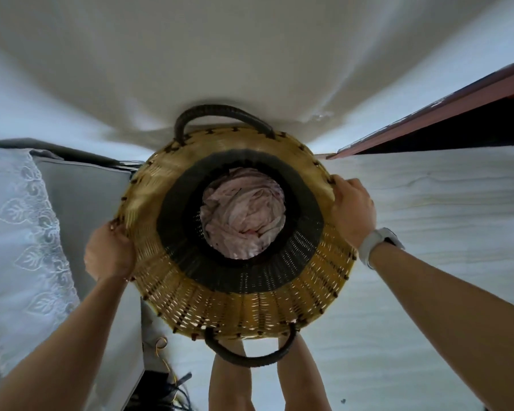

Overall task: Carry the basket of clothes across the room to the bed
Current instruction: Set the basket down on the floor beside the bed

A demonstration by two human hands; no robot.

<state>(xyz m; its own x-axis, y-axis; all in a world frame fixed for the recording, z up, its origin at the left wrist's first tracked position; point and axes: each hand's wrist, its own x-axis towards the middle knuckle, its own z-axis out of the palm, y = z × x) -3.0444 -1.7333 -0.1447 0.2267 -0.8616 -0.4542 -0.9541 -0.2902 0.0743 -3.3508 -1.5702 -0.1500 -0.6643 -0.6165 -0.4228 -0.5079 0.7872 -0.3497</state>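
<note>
A round wicker basket (pixel 244 310), yellow with a black inner band and two dark loop handles, fills the middle of the head view, seen from straight above. Crumpled pale pink clothes (pixel 244 212) lie in its bottom. My left hand (pixel 110 253) grips the rim on the left side. My right hand (pixel 352 209), with a white watch on the wrist, grips the rim on the right side. The basket hangs in front of my legs, with a white wall just beyond its far handle. No bed is identifiable with certainty.
A grey upholstered piece (pixel 80 197) with a white lace cover (pixel 21 232) stands at the left. Cables (pixel 172 390) lie on the floor below it. A dark red wooden edge (pixel 428 114) runs at the upper right. Pale floor (pixel 428 232) stretches to the right.
</note>
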